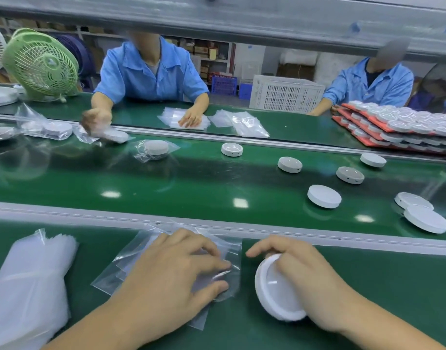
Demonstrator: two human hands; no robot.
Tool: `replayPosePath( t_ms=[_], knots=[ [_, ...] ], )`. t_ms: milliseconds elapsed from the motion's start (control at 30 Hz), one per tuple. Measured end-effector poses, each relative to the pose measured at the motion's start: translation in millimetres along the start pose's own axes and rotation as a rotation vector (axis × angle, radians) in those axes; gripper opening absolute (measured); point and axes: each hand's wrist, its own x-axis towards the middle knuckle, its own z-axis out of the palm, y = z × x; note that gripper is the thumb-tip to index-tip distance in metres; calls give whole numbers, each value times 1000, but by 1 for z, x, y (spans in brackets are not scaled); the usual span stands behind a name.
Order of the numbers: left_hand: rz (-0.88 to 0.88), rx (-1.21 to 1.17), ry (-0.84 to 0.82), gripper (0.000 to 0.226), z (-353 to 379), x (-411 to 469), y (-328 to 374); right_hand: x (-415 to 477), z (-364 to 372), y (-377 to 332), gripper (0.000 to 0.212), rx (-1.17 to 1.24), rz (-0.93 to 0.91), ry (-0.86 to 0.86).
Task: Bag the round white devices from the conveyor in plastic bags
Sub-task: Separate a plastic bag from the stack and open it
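Observation:
My right hand (300,276) grips a round white device (277,294), held on edge just above the near green bench. My left hand (171,279) lies on a small stack of clear plastic bags (131,263), thumb and fingertips pinching the top bag at its right edge. The device is a little right of that bag's edge. Several more round white devices lie on the moving conveyor (191,183), the nearest one (324,196) at right of centre. One bagged device (156,147) lies further along at the left.
A thick bundle of clear bags (27,281) lies at the near left. Across the belt two people in blue shirts work; one (151,72) handles bags. Red trays of stacked devices (403,122) sit far right. A green fan (40,64) stands far left.

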Motion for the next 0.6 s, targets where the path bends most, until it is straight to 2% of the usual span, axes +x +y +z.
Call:
replayPosePath(
  t_ms=[100, 167, 200, 300, 367, 433, 500, 600],
  knots=[
    [14, -41, -15, 34, 3, 2, 4, 5, -10, 8, 39, 227, 17, 150],
    [-1, -88, 13, 28, 4, 1, 2, 4, -12, 11, 26, 213, -111, 211],
    [-19, -135, 41, 22, 5, 0, 0, 4, -13, 13, 22, 131, -227, 241],
    [-137, -388, 160, 10, 3, -1, -4, 6, -17, 18, 13, -340, -711, 304],
    [-206, -558, 242, 13, 3, 0, -4, 8, -14, 22, 9, -488, -864, 322],
    [-212, -688, 248, 17, 1, -1, -1, 9, -9, 20, 8, -453, -853, 354],
    [-156, -838, 174, 17, -2, -3, 4, 7, -1, 17, 8, -276, -817, 367],
    [-83, -872, 71, 54, -1, -5, 10, -1, 13, 5, 19, 39, -666, 415]
  ],
)
